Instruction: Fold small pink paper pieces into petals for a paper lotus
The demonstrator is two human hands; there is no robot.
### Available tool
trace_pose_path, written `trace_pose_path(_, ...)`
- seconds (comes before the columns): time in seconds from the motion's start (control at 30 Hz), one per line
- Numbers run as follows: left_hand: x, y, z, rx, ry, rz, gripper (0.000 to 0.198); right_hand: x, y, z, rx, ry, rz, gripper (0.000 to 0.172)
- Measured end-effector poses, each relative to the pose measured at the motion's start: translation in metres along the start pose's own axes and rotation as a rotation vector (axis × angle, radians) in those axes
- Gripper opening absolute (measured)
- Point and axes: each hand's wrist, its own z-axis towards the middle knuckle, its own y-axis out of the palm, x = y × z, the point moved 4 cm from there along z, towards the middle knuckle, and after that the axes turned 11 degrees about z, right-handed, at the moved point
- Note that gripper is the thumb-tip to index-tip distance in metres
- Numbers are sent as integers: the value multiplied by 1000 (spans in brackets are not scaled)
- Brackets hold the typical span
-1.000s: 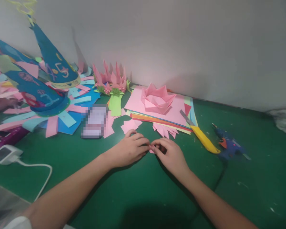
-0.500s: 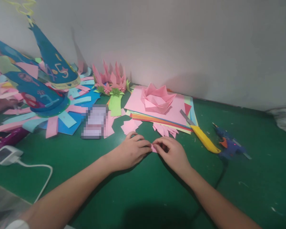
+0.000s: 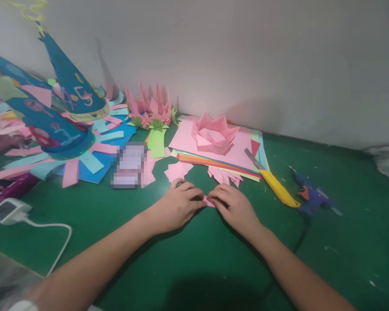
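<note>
A small piece of pink paper (image 3: 209, 202) lies between my hands, low over the green table, mostly covered by my fingers. My left hand (image 3: 180, 201) grips its left end with fingertips pressed together. From the other side, my right hand (image 3: 232, 203) pinches the right end between thumb and forefinger. Just beyond my hands lie small pink paper squares (image 3: 177, 171) and a fan of pink paper pieces (image 3: 225, 176). Behind them a folded pink paper flower (image 3: 214, 134) rests on a stack of coloured paper (image 3: 180, 134).
A yellow utility knife (image 3: 278, 188) with its blade out and a blue glue gun (image 3: 316, 198) lie to the right. Decorated blue cone hats (image 3: 73, 82), a pink paper crown (image 3: 151, 108) and a blurred phone (image 3: 129, 165) stand or lie left. Another person's hand (image 3: 9, 142) shows far left.
My fingers have shifted slightly on the pink paper, and a little more of it shows between them. Everything else stays where it was.
</note>
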Motion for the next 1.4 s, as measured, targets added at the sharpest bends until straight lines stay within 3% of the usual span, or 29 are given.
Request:
trace_pose_path(1.07,1,0,1,-45,-46,-1,26,2,-5,-1,-30,-50,20,16)
trace_pose_path(1.4,1,1,2,-26,-60,2,24,-2,-2,-2,-159,-101,-211,21)
